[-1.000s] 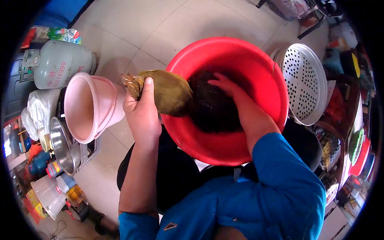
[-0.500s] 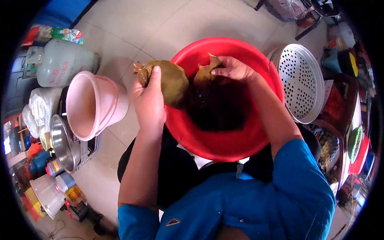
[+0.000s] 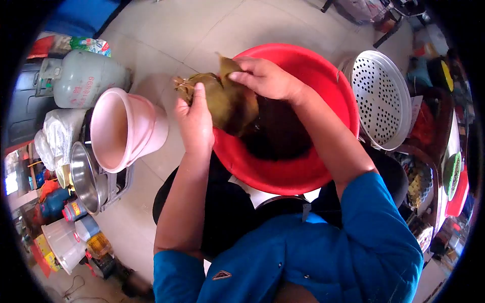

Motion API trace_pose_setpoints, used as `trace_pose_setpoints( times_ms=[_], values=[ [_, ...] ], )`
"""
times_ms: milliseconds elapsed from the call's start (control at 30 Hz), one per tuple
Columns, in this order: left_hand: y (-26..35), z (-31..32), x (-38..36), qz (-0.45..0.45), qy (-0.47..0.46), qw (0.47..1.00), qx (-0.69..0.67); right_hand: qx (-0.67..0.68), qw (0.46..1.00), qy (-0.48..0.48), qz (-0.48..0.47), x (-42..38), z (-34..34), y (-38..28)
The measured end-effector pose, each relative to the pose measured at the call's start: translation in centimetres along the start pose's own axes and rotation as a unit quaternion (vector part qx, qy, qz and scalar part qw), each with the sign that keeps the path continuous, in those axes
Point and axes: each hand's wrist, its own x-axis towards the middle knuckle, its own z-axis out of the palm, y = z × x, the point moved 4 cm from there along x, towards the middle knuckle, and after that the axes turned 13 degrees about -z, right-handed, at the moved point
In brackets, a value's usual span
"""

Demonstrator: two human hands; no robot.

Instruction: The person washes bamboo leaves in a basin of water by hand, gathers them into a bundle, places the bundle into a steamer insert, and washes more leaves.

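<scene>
My left hand (image 3: 196,113) grips a bundle of broad, olive-brown leaves (image 3: 218,107) over the left side of the red basin (image 3: 348,116). The thumb presses on the face of the bundle, and the ragged stem ends stick out past the fingers. Pinched between the thumb and fingers of my right hand (image 3: 265,78) is a single leaf (image 3: 230,73) of the same kind, its pointed tip upward. It overlaps the bundle's upper right edge. Dark contents (image 3: 280,131) fill the lower part of the basin, their detail lost in shadow.
Left of the basin stand a pink bucket (image 3: 108,131), a grey gas cylinder (image 3: 93,78) and a steel bowl (image 3: 85,177). On the right, a perforated steamer tray (image 3: 381,98) leans upright close to the basin's rim. Tiled floor (image 3: 166,30) extends beyond the basin.
My right hand has moved left and slightly up, bringing its leaf from above the basin onto the bundle. My left hand keeps its grip on the bundle.
</scene>
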Motion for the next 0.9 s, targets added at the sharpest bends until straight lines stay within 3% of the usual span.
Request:
trace_pose_setpoints(
  times_ms=[67,133,200,233,333,400,433,467,500,533,600,667,733,800,833,900],
  values=[
    [0.3,-0.9,0.8,-0.007,0.033,0.998,-0.052,0.047,0.996,0.048,0.05,-1.2,-0.8,-0.6],
    [0.7,-1.5,1.1,-0.012,0.068,0.995,-0.068,0.082,0.991,-0.003,0.104,-1.3,-0.5,-2.2],
    [0.6,-1.8,1.3,0.004,0.067,0.996,-0.063,0.026,0.989,-0.143,-0.003,-0.4,0.5,-4.7],
    [0.5,-1.7,1.3,0.002,0.046,0.996,-0.078,0.016,0.981,-0.195,-0.007,0.3,0.9,-6.4],
    [1.1,-1.2,0.6,-0.027,0.003,0.995,-0.096,-0.014,0.986,-0.159,0.039,2.4,2.5,-3.6],
    [2.1,0.3,-0.8,-0.089,-0.088,0.966,-0.225,0.018,0.987,-0.142,0.076,3.0,2.6,-2.1],
    [1.3,-0.6,0.0,-0.013,-0.103,0.992,-0.074,0.036,0.986,-0.147,0.066,3.1,2.7,-1.7],
    [0.5,-0.7,-0.2,-0.017,-0.102,0.992,-0.076,0.054,0.985,-0.153,0.056,2.9,2.8,-1.4],
    [0.6,-0.4,-0.6,0.025,-0.066,0.997,-0.01,0.013,0.978,-0.182,0.105,2.5,2.8,-1.7],
    [0.8,-0.3,-0.9,0.068,-0.029,0.996,0.056,0.013,0.977,-0.183,0.107,1.9,3.0,-0.8],
    [0.5,-0.4,-0.6,0.053,-0.034,0.998,0.018,0.084,0.979,-0.181,0.048,-0.5,4.1,2.5],
    [1.2,-0.8,-0.8,0.016,0.053,0.998,-0.038,0.022,0.969,-0.212,0.126,-4.2,5.0,8.0],
    [1.4,-1.5,-0.2,0.0,0.04,0.998,-0.058,-0.05,0.947,-0.258,0.183,-8.2,5.2,11.1],
    [2.0,-1.9,-0.2,0.015,0.057,0.997,-0.044,-0.084,0.889,-0.404,0.199,-12.9,5.7,15.3],
    [2.3,-2.0,-0.2,0.009,0.054,0.997,-0.046,-0.082,0.889,-0.404,0.2,-13.9,4.8,16.2],
    [2.4,-2.2,0.0,-0.001,0.042,0.997,-0.058,0.01,0.919,-0.203,0.338,-14.8,1.8,18.7]
  ],
)
